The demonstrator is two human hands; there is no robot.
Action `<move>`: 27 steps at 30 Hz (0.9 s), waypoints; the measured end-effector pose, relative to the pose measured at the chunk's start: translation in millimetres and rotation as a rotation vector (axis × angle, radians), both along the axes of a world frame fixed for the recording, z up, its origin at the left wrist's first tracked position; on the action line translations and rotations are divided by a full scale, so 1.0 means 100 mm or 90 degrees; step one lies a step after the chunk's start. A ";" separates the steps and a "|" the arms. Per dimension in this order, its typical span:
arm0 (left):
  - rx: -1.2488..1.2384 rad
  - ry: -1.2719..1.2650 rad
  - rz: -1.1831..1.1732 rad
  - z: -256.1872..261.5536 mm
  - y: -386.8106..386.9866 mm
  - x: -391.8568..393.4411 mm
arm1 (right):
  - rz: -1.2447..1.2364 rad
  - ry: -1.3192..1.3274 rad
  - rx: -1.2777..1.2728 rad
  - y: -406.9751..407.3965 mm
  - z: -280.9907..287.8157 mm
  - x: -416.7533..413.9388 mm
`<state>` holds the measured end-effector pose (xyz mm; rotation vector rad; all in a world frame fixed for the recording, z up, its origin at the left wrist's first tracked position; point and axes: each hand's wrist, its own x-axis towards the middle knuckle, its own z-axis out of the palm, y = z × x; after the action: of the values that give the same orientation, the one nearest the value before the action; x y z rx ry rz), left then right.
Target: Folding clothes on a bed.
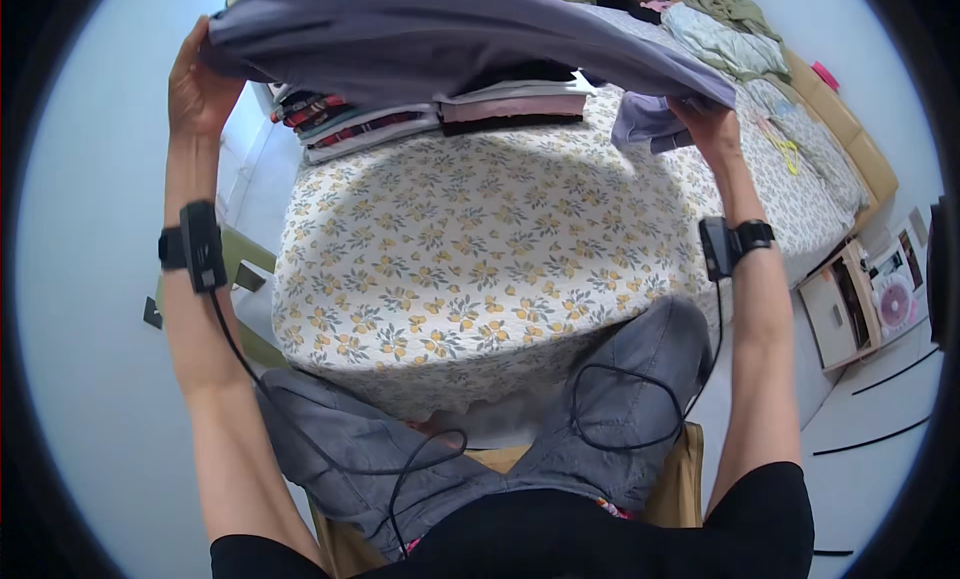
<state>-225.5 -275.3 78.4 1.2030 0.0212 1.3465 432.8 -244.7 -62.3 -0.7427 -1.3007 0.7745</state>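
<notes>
A purple-grey garment (pixel 420 43) is stretched in the air above the far part of the bed, between both my hands. My left hand (pixel 202 91) grips its left end, with the fingers partly hidden by the cloth. At the other end, my right hand (pixel 707 125) holds a bunched edge, and a loose flap of the same cloth hangs beside it. Beneath the garment lie two stacks of folded clothes, partly covered from view: a left stack (pixel 367 133) with plaid and white pieces, and a right stack (pixel 517 108) with white, pink and black ones.
A lemon-patterned bedspread (pixel 465 234) covers the bed before me. Rumpled bedding (pixel 724 43) lies at the far right, near a yellow hanger (pixel 786 153) and the tan headboard (pixel 840 121). A bedside cabinet (pixel 832 316) and pink fan (pixel 895 305) stand right. Black cables (pixel 322 451) trail from my wrists over my lap.
</notes>
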 end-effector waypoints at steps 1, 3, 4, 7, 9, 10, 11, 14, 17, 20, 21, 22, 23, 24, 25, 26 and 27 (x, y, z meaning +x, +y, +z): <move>0.000 0.003 0.012 -0.08 -0.17 -0.01 | -0.003 -0.133 -0.044 -0.19 0.05 -0.06; -0.105 0.100 0.277 -0.41 -0.52 0.07 | -0.107 -0.182 -0.359 -0.53 0.17 -0.18; -0.124 0.180 0.320 -0.64 -0.58 0.03 | -0.181 -0.188 -0.348 -0.70 0.09 -0.18; -0.226 0.605 0.352 -1.33 -0.83 0.10 | -0.308 -0.155 -0.260 -1.07 -0.27 0.23; -0.310 0.642 0.304 -1.79 -1.02 0.21 | -0.309 -0.077 -0.344 -1.17 -0.67 0.71; -0.340 0.651 0.313 -2.00 -1.05 0.19 | -0.325 -0.142 -0.404 -1.23 -0.80 0.70; -0.366 0.656 0.316 -2.15 -1.09 0.20 | -0.345 -0.211 -0.459 -1.35 -0.88 0.69; -0.330 0.603 0.375 -2.11 -1.17 0.42 | -0.307 -0.151 -0.439 -1.66 -0.92 0.33; -0.311 0.615 0.443 -2.19 -1.17 0.70 | -0.233 -0.135 -0.420 -1.73 -1.02 0.69; -0.057 0.934 0.596 -2.17 -1.38 0.94 | -0.243 -0.100 -0.361 -1.68 -0.85 0.43; -0.061 0.932 0.598 -2.20 -1.39 0.91 | -0.240 -0.104 -0.361 -1.65 -0.75 0.41; -0.025 0.903 0.612 -2.25 -1.39 0.86 | -0.231 -0.087 -0.319 -1.62 -0.65 0.39; 0.011 0.873 0.625 -2.31 -1.39 0.80 | -0.222 -0.070 -0.278 -1.56 -0.55 0.39; 0.011 0.865 0.659 -2.32 -1.37 0.70 | -0.209 -0.042 -0.236 -1.48 -0.46 0.47; 0.006 0.864 0.660 -2.32 -1.34 0.57 | -0.212 -0.049 -0.173 -1.44 -0.37 0.53; -0.075 0.793 0.623 -2.31 -1.32 0.42 | -0.230 -0.002 -0.135 -1.41 -0.36 0.64; -0.153 0.718 0.587 -2.27 -1.35 0.32 | -0.246 0.044 -0.095 -1.39 -0.32 0.76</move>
<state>-193.9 -409.8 -148.3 1.6649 1.6462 1.1438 509.0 -383.9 -94.6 -1.0412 -1.0023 0.5811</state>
